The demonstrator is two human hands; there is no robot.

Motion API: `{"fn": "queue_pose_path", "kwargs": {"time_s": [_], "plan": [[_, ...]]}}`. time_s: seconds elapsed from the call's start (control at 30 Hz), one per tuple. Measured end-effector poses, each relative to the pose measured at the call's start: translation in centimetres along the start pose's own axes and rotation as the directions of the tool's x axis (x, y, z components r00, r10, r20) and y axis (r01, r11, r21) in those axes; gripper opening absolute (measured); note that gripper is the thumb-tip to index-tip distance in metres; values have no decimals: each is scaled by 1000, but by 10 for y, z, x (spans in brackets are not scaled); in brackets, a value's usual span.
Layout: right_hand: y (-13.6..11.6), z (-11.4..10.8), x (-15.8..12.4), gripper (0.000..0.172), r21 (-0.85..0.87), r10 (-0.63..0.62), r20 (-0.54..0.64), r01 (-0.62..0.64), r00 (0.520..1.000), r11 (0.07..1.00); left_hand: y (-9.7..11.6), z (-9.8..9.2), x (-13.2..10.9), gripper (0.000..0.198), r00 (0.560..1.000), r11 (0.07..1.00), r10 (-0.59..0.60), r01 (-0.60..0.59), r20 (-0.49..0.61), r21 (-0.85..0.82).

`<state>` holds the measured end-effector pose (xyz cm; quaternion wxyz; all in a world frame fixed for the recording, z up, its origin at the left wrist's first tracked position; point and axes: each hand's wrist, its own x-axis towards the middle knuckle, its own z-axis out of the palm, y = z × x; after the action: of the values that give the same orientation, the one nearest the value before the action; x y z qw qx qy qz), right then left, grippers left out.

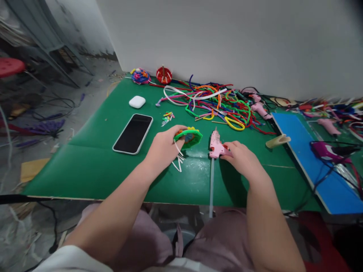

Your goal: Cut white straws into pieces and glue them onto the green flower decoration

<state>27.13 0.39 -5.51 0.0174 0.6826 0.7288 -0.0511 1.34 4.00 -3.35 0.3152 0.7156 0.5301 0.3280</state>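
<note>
My left hand (pixel 164 147) is closed round a small craft piece (pixel 189 136) with a green pipe-cleaner rim and orange and blue inside, held just above the green mat (pixel 90 162). White strips (pixel 178 160) hang from under it. My right hand (pixel 239 156) grips the handle of a pink glue gun (pixel 216 145) lying on the mat, nozzle pointing away from me. A clear glue stick (pixel 211 185) sticks out of its back toward the table edge.
A black phone (pixel 133 133) and a white earbud case (pixel 137 101) lie to the left. A tangle of coloured pipe cleaners (pixel 215 102) with yellow-handled scissors (pixel 234 122) fills the back. More glue guns (pixel 259 107) and a blue board (pixel 309 151) lie to the right.
</note>
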Motion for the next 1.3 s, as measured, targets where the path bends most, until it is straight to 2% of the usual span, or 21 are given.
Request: {"fn": "queue_pose_path", "kwargs": {"time_s": [0.07, 0.17, 0.27, 0.37, 0.47, 0.57, 0.7, 0.8, 0.83, 0.9, 1.0, 1.17, 1.3], "plan": [[6, -6, -3, 29, 114, 7, -41, -2, 999, 994, 2, -3, -2, 34, 1000, 996, -1, 2, -16, 92], [13, -15, -8, 32, 361, 13, -144, 40, 989, 932, 2, -5, -3, 34, 999, 994, 14, -9, -44, 111], [10, -20, -13, 34, 569, 63, -204, 66, 977, 820, 0, -5, -1, 33, 999, 1000, -8, 8, -37, 18], [-4, -20, -17, 38, 640, 87, -267, 109, 960, 761, -2, -6, 1, 33, 999, 994, -31, 32, 15, -106], [-23, -17, -22, 38, 605, 46, -332, 175, 942, 777, -3, -6, 2, 35, 996, 983, -78, 85, 53, -163], [-40, -14, -28, 32, 569, -71, -430, 331, 900, 752, -3, -7, 2, 33, 994, 981, -73, 87, 81, -175], [-58, -8, -34, 22, 411, -232, -646, 587, 728, 698, 1, -11, -2, 31, 998, 993, -32, 38, 53, -113], [-66, 1, -36, 23, 304, -295, -737, 688, 608, 659, 8, -16, -6, 33, 1000, 998, -19, 20, 23, -54], [-68, 4, -36, 24, 279, -314, -750, 709, 582, 648, 11, -18, -8, 32, 1000, 999, -12, 13, 19, -41], [-70, 9, -37, 23, 253, -348, -752, 733, 560, 632, 17, -22, -12, 30, 1000, 999, 8, -8, 10, -41], [-71, 14, -38, 22, 242, -389, -734, 749, 557, 617, 25, -28, -18, 30, 999, 999, 35, -34, 17, -37], [-75, 14, -37, 16, 148, -379, -791, 751, 481, 644, 37, -38, -25, 30, 998, 999, 43, -43, 45, 8], [-79, 11, -37, 9, 110, -373, -815, 750, 443, 652, 42, -42, -29, 34, 995, 998, 44, -48, 87, 46]]}}
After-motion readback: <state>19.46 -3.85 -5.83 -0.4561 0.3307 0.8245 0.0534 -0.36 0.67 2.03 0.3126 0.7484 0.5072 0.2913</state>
